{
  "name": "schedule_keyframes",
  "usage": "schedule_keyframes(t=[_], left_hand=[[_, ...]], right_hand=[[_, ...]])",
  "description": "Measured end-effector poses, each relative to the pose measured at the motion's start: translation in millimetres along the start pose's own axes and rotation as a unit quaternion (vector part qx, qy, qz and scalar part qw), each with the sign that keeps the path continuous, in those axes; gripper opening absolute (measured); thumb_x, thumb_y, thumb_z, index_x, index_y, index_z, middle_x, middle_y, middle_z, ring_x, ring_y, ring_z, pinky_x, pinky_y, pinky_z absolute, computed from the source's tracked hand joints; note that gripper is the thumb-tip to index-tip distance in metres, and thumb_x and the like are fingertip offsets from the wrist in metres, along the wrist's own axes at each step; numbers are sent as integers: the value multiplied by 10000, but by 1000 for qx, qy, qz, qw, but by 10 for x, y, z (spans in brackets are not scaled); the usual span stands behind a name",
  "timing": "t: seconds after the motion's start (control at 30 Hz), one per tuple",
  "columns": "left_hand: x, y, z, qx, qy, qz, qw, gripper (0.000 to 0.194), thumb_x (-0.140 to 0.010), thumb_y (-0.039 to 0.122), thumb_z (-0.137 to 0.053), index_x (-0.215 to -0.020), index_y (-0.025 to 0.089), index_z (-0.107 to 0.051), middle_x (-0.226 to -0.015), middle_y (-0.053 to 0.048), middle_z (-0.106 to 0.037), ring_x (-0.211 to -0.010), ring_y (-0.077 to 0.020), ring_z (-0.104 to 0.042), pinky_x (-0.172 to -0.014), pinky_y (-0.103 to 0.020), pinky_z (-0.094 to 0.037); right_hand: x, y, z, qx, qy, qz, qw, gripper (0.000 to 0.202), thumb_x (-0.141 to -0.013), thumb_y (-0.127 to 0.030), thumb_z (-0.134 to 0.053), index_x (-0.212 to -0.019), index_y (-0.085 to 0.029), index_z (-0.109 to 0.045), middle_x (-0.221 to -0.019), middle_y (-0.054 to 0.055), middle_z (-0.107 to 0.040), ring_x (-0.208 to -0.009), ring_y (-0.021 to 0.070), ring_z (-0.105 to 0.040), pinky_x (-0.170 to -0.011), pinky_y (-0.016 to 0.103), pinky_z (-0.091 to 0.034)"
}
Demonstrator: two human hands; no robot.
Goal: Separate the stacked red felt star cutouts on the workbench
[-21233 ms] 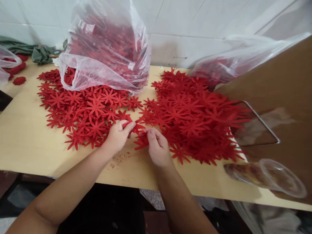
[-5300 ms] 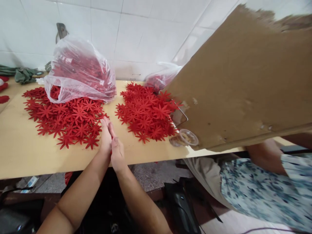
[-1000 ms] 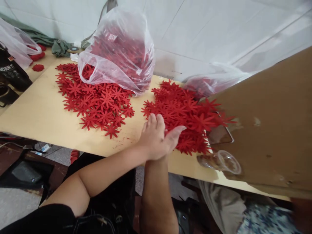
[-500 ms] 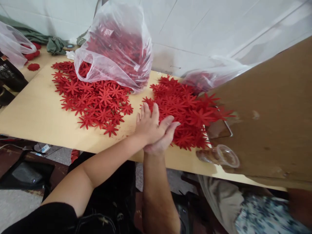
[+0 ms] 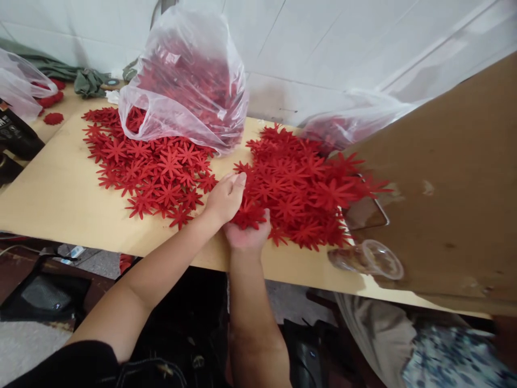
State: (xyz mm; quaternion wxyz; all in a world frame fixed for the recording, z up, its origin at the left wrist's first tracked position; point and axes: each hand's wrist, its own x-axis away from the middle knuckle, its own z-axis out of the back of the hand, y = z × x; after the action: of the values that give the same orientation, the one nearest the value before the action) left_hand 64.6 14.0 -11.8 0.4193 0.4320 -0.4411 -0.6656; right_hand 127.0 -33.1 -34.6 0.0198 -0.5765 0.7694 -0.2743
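Red star-shaped fabric flowers, cut with narrow pointed petals, lie on the table in a right heap (image 5: 299, 183) and a left heap (image 5: 149, 167). My right hand (image 5: 247, 236) is palm up at the near edge of the right heap, its fingers curled around red flowers (image 5: 249, 214). Just left of it and slightly farther off, my left hand (image 5: 226, 196) is closed, thumb uppermost, against the flowers. Its fingertips are turned away, so I cannot see what they hold, if anything.
A clear plastic bag (image 5: 186, 91) full of red pieces stands behind the left heap. At right, a transparent cup (image 5: 363, 258) lies on its side near a cardboard panel (image 5: 452, 188). Dark bottles (image 5: 18, 132) stand at far left. Another person's patterned clothing (image 5: 452, 355) shows lower right.
My left hand was spread over my right palm; it has drawn back to the left and its fingers have closed. Red flowers now show in my right hand, which has shifted slightly left.
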Motion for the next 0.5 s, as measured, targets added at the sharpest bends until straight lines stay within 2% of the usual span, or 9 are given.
schedule_keyframes(t=[0.1, 0.17, 0.27, 0.4, 0.5], left_hand=[[89, -5, 60, 11, -17, -4, 1000, 505, -837, 498, -262, -1053, 155, -564, -1141, -100, -568, -1108, -191, -489, -988, -310, -324], [160, -17, 81, -16, -30, 8, 999, 484, -788, 505, -392, -1093, 158, -539, -1187, -108, -534, -1140, -206, -462, -1004, -323, -306], [242, -45, 63, -63, -33, 38, 997, 586, -700, 428, -564, -1196, 139, -451, -1260, -134, -475, -1185, -235, -416, -1019, -355, -293], [248, -90, -5, -24, -25, 53, 998, 501, -733, 208, -515, -1221, 137, -426, -1225, -113, -520, -1128, -192, -478, -990, -325, -347], [197, -126, -32, 23, -15, 64, 998, 446, -735, 145, -485, -1180, 144, -479, -1199, -92, -549, -1100, -171, -503, -996, -313, -350]], right_hand=[[-44, -56, -70, 7, -15, 15, 1000, 423, -810, -428, -262, -891, -206, -613, -904, 36, -651, -946, 148, -581, -914, 371, -417], [-89, -91, -85, 22, -11, 24, 999, 453, -810, -448, -240, -888, -194, -607, -883, 48, -648, -932, 159, -586, -912, 392, -420], [-150, -116, -66, 41, -5, 19, 999, 515, -804, -500, -218, -903, -164, -596, -874, 66, -641, -925, 173, -588, -918, 410, -416], [-176, -120, -33, 41, -9, 30, 999, 518, -797, -518, -248, -893, -137, -586, -877, 78, -634, -909, 164, -590, -912, 378, -421], [-165, -133, -25, 39, -4, 27, 999, 512, -774, -543, -300, -863, -125, -583, -845, 79, -634, -877, 166, -594, -872, 358, -443]])
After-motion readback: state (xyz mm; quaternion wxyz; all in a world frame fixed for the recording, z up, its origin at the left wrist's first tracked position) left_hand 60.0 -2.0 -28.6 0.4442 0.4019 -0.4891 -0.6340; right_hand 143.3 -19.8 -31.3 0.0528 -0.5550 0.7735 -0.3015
